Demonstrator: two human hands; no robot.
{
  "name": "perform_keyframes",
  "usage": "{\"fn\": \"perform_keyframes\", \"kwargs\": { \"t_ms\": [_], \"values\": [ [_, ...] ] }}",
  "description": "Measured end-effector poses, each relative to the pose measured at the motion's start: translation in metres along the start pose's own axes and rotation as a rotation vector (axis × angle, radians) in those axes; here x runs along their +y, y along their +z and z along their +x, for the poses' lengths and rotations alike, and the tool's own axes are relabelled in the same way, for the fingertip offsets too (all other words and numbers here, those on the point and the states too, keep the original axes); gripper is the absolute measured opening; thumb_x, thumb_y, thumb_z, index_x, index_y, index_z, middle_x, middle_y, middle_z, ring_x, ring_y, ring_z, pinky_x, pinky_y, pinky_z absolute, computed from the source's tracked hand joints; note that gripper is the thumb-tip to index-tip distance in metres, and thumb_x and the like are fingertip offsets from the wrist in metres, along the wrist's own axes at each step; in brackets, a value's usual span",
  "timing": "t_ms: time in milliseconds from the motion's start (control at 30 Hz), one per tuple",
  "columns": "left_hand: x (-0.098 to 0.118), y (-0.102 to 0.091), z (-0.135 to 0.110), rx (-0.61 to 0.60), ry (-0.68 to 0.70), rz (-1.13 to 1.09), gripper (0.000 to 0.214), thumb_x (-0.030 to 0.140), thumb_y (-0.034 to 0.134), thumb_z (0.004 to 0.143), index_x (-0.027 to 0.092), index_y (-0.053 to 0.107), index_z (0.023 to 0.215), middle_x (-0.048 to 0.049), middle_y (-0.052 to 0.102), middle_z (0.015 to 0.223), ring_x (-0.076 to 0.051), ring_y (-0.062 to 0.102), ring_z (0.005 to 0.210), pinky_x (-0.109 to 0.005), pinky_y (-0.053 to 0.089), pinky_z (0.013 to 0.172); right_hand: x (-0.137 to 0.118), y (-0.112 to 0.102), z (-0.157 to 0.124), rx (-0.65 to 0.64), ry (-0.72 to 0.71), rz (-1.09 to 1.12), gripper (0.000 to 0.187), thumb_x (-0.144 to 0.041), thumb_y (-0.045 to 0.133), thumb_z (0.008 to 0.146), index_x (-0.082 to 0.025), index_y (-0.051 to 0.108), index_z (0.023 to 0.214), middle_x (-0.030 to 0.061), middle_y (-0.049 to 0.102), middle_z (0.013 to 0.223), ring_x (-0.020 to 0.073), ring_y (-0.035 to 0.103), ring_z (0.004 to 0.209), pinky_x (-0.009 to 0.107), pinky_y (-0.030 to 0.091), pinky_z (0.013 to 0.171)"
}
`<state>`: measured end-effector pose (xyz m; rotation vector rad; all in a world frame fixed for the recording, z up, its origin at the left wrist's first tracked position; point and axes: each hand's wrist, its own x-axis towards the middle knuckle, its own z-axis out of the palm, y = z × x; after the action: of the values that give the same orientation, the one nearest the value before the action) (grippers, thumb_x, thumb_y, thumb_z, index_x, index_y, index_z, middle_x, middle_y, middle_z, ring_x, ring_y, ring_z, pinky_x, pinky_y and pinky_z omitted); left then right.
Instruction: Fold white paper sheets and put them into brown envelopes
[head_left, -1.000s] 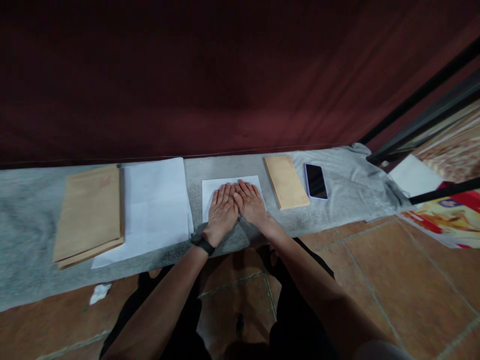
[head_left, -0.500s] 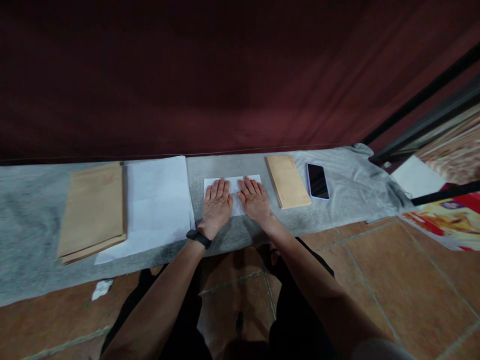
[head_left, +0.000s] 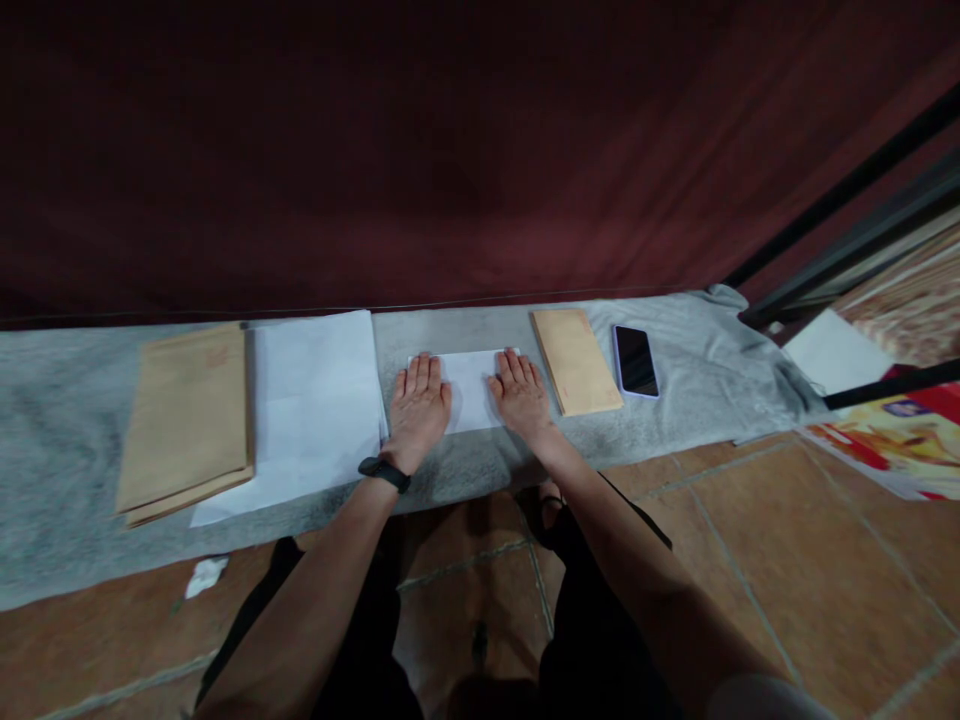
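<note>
A small white sheet of paper point(head_left: 472, 392), seemingly folded, lies flat on the grey cloth point(head_left: 450, 480) in front of me. My left hand point(head_left: 420, 405) rests palm down over its left end, fingers stretched out. Flat on its right end is my right hand point(head_left: 523, 395), fingers extended as well. Between the hands the paper's middle shows; both ends are partly covered. To the left of my left hand lies a stack of larger white paper point(head_left: 319, 390). A pile of small brown envelopes point(head_left: 576, 362) sits just right of my right hand.
Large brown envelopes point(head_left: 187, 420) lie at the left, partly over the white stack. A phone point(head_left: 635, 362) is beyond the small envelopes. Behind the cloth hangs a dark red curtain point(head_left: 465, 200). Black metal bars point(head_left: 847, 190) stand at the right, above a tiled floor point(head_left: 750, 560).
My hands have slid apart along the small paper, the left one leftward and the right one rightward. More of the paper's middle now shows.
</note>
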<state>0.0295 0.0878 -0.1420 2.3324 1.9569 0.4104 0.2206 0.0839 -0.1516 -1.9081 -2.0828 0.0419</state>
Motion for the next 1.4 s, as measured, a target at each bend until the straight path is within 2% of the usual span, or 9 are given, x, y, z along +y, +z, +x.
{"fn": "perform_keyframes", "kwargs": {
  "t_ms": [167,400,833,1067,1400],
  "values": [
    [-0.0030,-0.0008,0.0020,-0.008,-0.027,0.025,0.063,0.032,0.025,0.102,0.002,0.036,0.156,-0.0184,0.034,0.165,-0.029,0.027,0.156,-0.049,0.020,0.128,0.0050,-0.0001,0.0004,-0.002,0.015,-0.002,0.060,-0.040,0.032,0.109,-0.004,0.040,0.156,0.0184,0.038,0.162,0.0334,0.039,0.149,0.051,0.031,0.122],
    [-0.0043,-0.0065,0.0038,-0.032,-0.062,0.016,0.064,0.033,0.025,0.102,0.002,0.035,0.157,-0.0181,0.032,0.166,-0.030,0.027,0.156,-0.049,0.019,0.128,0.0058,0.0002,0.0000,-0.001,0.034,-0.012,0.059,-0.039,0.036,0.108,-0.005,0.040,0.156,0.0173,0.039,0.163,0.0320,0.039,0.149,0.049,0.030,0.123],
    [-0.0055,-0.0045,0.0044,-0.022,-0.080,-0.004,0.065,0.034,0.025,0.102,0.000,0.034,0.157,-0.0196,0.031,0.166,-0.030,0.026,0.156,-0.049,0.019,0.128,0.0057,-0.0058,0.0009,-0.035,0.077,-0.004,0.061,-0.041,0.037,0.108,-0.003,0.039,0.156,0.0184,0.037,0.163,0.0336,0.036,0.151,0.049,0.030,0.123],
    [-0.0047,-0.0064,0.0051,-0.035,-0.083,0.013,0.064,0.033,0.026,0.102,0.000,0.035,0.156,-0.0192,0.031,0.166,-0.030,0.026,0.156,-0.049,0.019,0.128,0.0064,-0.0039,0.0012,-0.023,0.077,0.021,0.059,-0.041,0.037,0.107,-0.007,0.040,0.156,0.0179,0.039,0.162,0.0330,0.036,0.151,0.051,0.032,0.122],
    [-0.0063,-0.0070,0.0034,0.019,-0.101,0.004,0.065,0.034,0.027,0.101,-0.001,0.037,0.155,-0.0228,0.036,0.163,-0.033,0.029,0.154,-0.053,0.022,0.127,0.0057,-0.0085,0.0032,0.001,0.133,0.062,0.060,-0.036,0.035,0.107,0.001,0.040,0.154,0.0223,0.036,0.163,0.0348,0.033,0.152,0.052,0.032,0.122]
  ]
}}
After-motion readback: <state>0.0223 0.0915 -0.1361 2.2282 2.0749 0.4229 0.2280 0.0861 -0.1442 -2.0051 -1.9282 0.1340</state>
